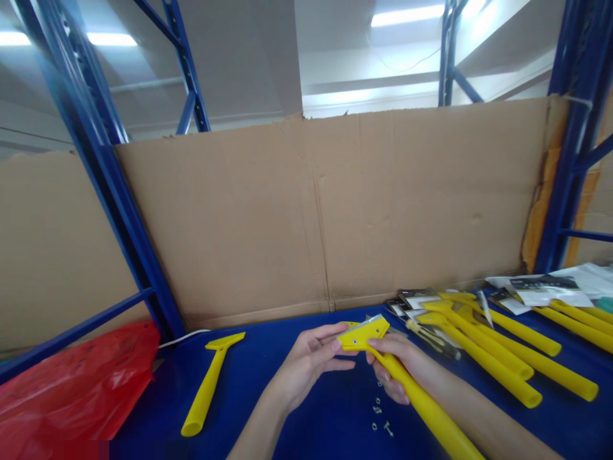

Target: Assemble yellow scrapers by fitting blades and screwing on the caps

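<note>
A yellow long-handled scraper [421,402] is held up over the blue surface, its head towards the far side and its handle running to the lower right. A silvery blade-like strip shows along the head. My left hand [304,367] pinches the left end of the head between thumb and fingers. Around the neck, just below the head, my right hand [407,364] is closed. Under the hands lie several small metal nuts and screws [377,410]. A second yellow scraper [211,386] rests apart at the left.
Several more yellow scrapers [498,358] are piled at the right, beside a tool with a pale and dark handle [433,338] and printed packets [550,287]. A red plastic bag [86,383] fills the left. Cardboard [258,223] walls the back between blue rack posts [138,243].
</note>
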The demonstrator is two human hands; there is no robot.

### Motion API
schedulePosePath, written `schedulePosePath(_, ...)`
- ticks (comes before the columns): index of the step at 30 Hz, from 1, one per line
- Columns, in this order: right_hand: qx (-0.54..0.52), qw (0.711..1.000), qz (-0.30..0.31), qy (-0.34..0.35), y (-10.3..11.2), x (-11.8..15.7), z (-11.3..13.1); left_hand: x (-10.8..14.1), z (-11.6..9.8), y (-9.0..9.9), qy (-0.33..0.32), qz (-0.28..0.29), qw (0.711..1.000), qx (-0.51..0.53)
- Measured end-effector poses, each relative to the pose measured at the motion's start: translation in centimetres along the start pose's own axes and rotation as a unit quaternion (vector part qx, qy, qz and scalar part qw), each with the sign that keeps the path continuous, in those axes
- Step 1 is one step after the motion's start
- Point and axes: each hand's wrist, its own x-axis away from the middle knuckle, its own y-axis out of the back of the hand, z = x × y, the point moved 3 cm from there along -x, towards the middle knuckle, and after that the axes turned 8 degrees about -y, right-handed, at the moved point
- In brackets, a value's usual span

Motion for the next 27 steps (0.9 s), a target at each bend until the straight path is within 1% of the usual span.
schedulePosePath(5,-0.011,1.000,0.021,-0.011,0.1,0.1,0.0,-0.1,0.2,0.2,0.018,-0.003,1.000,0.018)
schedulePosePath(10,-0.018,0.999,0.038,-0.016,0.5,0.1,-0.3,-0.3,0.4,0.2,0.019,-0.010,0.999,0.025)
schedulePosePath(15,-0.023,0.999,0.044,-0.003,0.8,0.0,-0.4,-0.3,0.7,0.4,0.021,-0.014,1.000,0.011)
schedulePosePath(19,-0.023,0.999,0.039,0.007,0.6,-0.2,-0.3,-0.4,0.7,0.5,0.014,-0.004,0.999,-0.035)
schedulePosePath(21,-0.023,0.999,0.023,0.012,0.5,-0.3,-0.2,-0.4,0.5,0.6,-0.012,0.004,0.994,-0.106)
schedulePosePath(22,-0.023,1.000,0.013,0.012,0.4,-0.4,-0.2,-0.5,0.2,0.5,-0.044,0.005,0.985,-0.166)
schedulePosePath(23,-0.024,1.000,0.004,0.010,0.4,-0.4,-0.2,-0.4,-0.1,0.4,-0.091,0.003,0.966,-0.243)
schedulePosePath(24,-0.025,1.000,-0.003,0.005,0.3,-0.4,-0.3,-0.4,-0.4,0.2,-0.149,0.001,0.932,-0.329)
schedulePosePath(25,-0.025,1.000,-0.008,-0.001,0.3,-0.4,-0.3,-0.2,-0.6,-0.1,-0.211,0.001,0.885,-0.416)
schedulePosePath(27,-0.024,1.000,-0.011,-0.014,0.2,-0.4,-0.4,0.2,-0.8,-0.9,-0.326,0.011,0.764,-0.556)
